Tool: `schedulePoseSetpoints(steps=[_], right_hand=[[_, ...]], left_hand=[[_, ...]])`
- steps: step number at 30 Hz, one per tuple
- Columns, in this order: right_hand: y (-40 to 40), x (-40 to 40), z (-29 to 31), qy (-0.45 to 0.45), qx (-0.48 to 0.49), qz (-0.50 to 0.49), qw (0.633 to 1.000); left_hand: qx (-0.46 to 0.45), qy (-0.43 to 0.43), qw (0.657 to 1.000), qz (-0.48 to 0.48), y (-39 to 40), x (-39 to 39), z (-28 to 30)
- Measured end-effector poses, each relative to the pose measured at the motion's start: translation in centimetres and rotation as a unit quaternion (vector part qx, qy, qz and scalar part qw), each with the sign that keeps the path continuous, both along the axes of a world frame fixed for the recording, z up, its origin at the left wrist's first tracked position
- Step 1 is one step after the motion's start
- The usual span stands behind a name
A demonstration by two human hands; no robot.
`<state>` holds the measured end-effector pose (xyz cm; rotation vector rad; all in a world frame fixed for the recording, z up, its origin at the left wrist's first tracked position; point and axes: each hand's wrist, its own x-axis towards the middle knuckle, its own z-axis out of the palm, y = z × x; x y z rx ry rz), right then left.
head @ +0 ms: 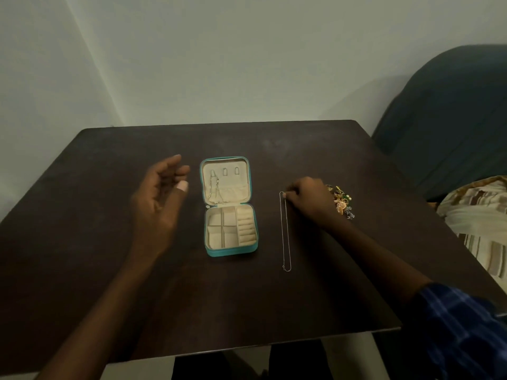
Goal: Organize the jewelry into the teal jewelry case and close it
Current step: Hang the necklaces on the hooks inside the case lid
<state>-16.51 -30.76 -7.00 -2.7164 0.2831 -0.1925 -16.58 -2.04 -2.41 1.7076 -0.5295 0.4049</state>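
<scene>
Your left hand [162,193] is hovering over the dark table [109,270] with fingers loosely spread, holding nothing. Just right of it the teal jewelry case [229,207] lies flat open, one chain [215,187] already hanging from a hook in the lid, tray compartments bare. Further right, your right hand [308,200] is pinching the top of a thin silver necklace [285,231] stretched toward you. The jewelry pile [343,202] sits right behind that hand.

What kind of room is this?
Probably a bedroom or living room at home. A small dark wooden table stands in a plain wall corner, a blue padded seat or headboard sits beside it, and striped bedding or a cushion lies at the right.
</scene>
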Motion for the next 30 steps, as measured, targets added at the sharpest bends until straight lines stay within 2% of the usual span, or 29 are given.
schedulePoseSetpoints(steps=[3, 8, 14, 18, 30], right_hand=[[0.2, 0.9, -0.2, 0.011, -0.031, -0.002, 0.999], [0.7, 1.9, 0.0, 0.013, -0.086, 0.01, 0.996], [0.5, 2.5, 0.8, 0.083, -0.045, 0.045, 0.995], [-0.5, 2.4, 1.2, 0.07, 0.006, 0.02, 0.997], [0.3, 2.8, 1.3, 0.079, -0.036, 0.001, 0.996]], left_hand=[[0.014, -0.046, 0.998, -0.031, -0.4, -1.6, 1.6], [0.007, -0.061, 0.996, -0.067, -1.4, -2.9, 2.7], [0.016, -0.034, 0.996, -0.078, -2.3, -4.2, 2.1], [0.033, -0.036, 0.995, -0.089, -2.1, -5.1, 1.8], [0.037, -0.032, 0.994, -0.094, -1.1, -5.5, 1.4]])
